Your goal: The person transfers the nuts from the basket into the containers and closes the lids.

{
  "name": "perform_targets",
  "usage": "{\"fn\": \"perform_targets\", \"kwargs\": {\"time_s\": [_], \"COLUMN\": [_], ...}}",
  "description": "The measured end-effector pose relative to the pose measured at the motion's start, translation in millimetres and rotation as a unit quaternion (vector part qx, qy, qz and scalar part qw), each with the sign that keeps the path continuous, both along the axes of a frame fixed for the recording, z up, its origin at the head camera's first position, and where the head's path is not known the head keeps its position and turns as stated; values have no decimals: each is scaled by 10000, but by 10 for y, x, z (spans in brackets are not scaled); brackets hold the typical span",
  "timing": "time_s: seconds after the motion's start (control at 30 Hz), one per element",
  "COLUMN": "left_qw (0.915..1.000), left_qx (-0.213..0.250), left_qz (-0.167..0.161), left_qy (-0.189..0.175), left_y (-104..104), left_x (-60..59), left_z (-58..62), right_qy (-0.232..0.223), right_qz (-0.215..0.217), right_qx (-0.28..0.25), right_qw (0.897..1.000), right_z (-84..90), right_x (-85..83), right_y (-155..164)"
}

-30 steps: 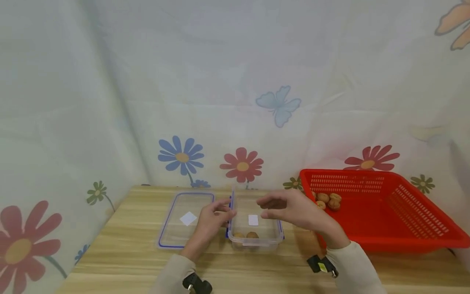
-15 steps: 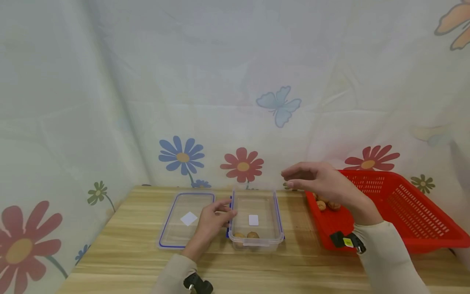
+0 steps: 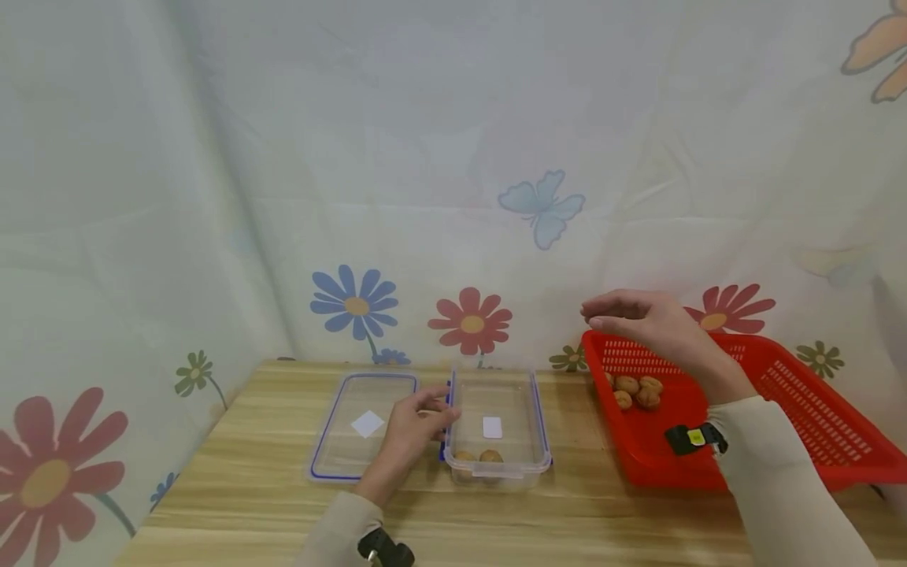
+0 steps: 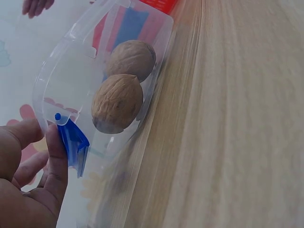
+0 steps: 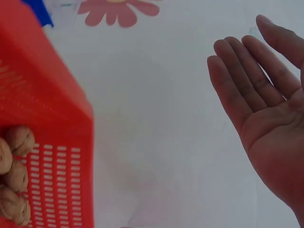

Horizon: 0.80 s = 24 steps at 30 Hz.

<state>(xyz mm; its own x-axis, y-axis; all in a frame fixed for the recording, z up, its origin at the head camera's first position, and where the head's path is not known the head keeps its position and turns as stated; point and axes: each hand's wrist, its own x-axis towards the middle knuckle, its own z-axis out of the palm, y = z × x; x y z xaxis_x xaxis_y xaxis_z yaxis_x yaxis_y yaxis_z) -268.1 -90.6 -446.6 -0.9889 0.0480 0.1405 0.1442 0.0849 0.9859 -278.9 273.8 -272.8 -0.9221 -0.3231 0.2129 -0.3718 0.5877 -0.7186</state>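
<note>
A clear plastic food container (image 3: 496,402) with blue latches stands on the table, and two walnuts (image 4: 118,102) lie together at its near end. My left hand (image 3: 414,425) pinches the container's left rim between thumb and fingers, close to a blue latch (image 4: 73,142). My right hand (image 3: 662,331) is raised over the left back part of a red basket (image 3: 680,461). Its palm holds nothing, and the fingers (image 5: 251,76) are extended. Below it, several walnuts (image 3: 638,390) are gathered in the basket's left back corner.
A clear lid (image 3: 340,441) with a blue seal lies flat left of the container, partly behind my left hand. Wooden table surface (image 3: 581,465) separates container and basket. A flower-printed curtain (image 3: 397,197) hangs behind the table.
My right hand has moved from above the container to the right and up, over the basket. The left hand stays at the rim. The container and lid have not moved.
</note>
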Motion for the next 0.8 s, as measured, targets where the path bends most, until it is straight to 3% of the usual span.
{"fn": "perform_targets", "kwargs": {"time_s": [0.33, 0.57, 0.8], "left_qw": [9999, 10000, 10000], "left_qx": [-64, -41, -62], "left_qz": [33, 9, 28], "left_qy": [-79, -64, -43], "left_y": [-6, -9, -10], "left_x": [-18, -4, -9], "left_z": [-20, -17, -14], "right_qy": [-6, -493, -609], "right_qz": [-229, -396, -526], "right_qx": [103, 22, 243], "right_qw": [9997, 9980, 9965], "right_z": [-175, -317, -461], "right_x": [-177, -258, -354], "right_y": [301, 480, 623]}}
